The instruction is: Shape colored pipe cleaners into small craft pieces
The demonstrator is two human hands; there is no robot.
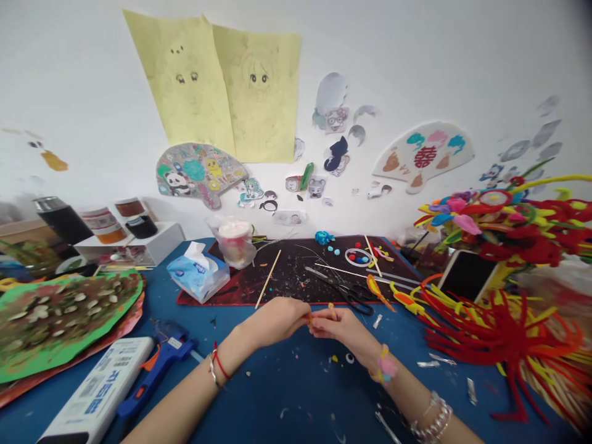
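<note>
Over the blue table (259, 394), my left hand (280, 320) and my right hand (340, 328) meet fingertip to fingertip, both closed in a pinch. Between them is a short orange-yellow pipe cleaner (332, 312), one end of which sticks up above the right hand's fingers; the rest is mostly hidden. Just beyond the right hand lie black scissors (354, 295). A thin wooden stick (268, 279) lies beyond the left hand. A googly eye (349, 357) and a small yellow bit rest on the table below the right hand.
A blue glue gun (160, 364) and a white box (99, 394) lie at left, near a tissue pack (198, 271). At right are red and orange pipe cleaners (509, 339), with a phone (468, 276) leaning there. A dark mat (296, 271) lies behind.
</note>
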